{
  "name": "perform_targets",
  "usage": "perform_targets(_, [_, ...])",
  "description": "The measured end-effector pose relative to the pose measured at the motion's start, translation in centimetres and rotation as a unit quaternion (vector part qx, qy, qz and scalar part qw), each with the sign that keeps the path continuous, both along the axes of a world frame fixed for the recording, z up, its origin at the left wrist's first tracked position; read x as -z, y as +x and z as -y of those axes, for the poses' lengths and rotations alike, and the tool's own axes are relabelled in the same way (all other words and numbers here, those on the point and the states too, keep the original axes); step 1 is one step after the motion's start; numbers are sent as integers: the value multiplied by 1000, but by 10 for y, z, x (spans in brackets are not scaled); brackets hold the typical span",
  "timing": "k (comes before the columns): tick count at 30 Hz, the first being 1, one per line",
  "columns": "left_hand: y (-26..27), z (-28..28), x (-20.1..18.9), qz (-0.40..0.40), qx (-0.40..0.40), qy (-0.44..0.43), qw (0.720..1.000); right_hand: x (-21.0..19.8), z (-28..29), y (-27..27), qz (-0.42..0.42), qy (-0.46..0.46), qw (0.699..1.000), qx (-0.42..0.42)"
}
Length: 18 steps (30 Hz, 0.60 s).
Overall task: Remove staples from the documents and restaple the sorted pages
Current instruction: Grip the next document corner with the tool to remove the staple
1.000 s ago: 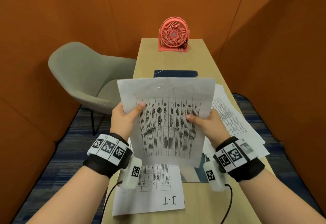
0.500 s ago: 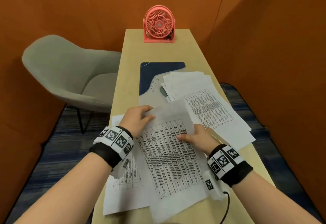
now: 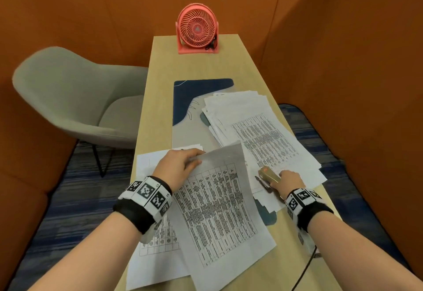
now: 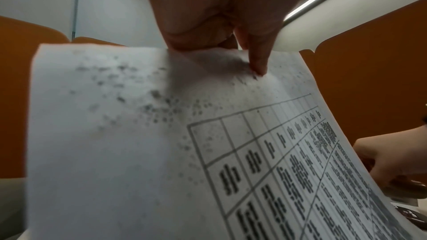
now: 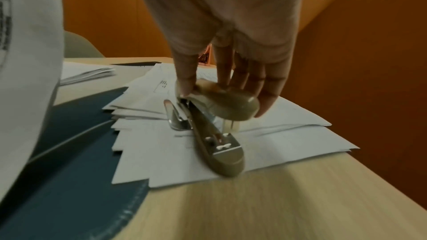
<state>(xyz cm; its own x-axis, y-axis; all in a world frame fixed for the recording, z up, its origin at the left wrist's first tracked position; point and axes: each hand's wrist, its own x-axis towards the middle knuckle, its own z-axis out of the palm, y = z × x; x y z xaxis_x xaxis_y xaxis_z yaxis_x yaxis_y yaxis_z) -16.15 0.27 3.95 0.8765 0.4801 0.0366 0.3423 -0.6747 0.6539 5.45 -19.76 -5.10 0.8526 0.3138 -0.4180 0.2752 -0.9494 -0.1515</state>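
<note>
On the desk (image 3: 196, 66), the right hand (image 3: 288, 180) has left the sheet (image 3: 219, 201) and grips the stapler (image 3: 269, 174); the left hand (image 3: 177, 167) still pinches it.

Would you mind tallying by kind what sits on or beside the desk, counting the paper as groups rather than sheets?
Paper groups: 3 (held sheets, sheets under them, spread pile)
Stapler: 1
Fan: 1
Desk mat: 1
Chair: 1
Total: 7
</note>
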Motion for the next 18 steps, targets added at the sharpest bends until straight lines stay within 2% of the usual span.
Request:
perform_targets(4, [4, 3, -3, -2, 11, 1, 1000, -5, -10, -1, -42, -19, 999, -23])
perform_targets(6, [5, 3, -4, -3, 10, 3, 1000, -14, -15, -4, -35, 8, 998, -48])
perform_targets(7, [5, 3, -5, -6, 9, 6, 1000, -18, -19, -5, -23, 43, 997, -55])
perform_targets(9, [6, 3, -6, -16, 4, 8, 1000, -31, -28, -6, 5, 170, 985, -37])
perform_targets(11, [7, 3, -5, -23, -7, 5, 1000, -54, -38, -13, 15, 337, 941, 6])
perform_targets(14, [9, 5, -4, -46, -13, 12, 999, -108, -51, -37, 11, 545, 839, 13])
perform_targets(16, [11, 7, -4, -60, -12, 21, 998, -138, -59, -54, 3, 637, 770, -18])
perform_targets(18, [12, 9, -6, -71, -12, 26, 997, -149, -66, -67, -16, 675, 735, -64])
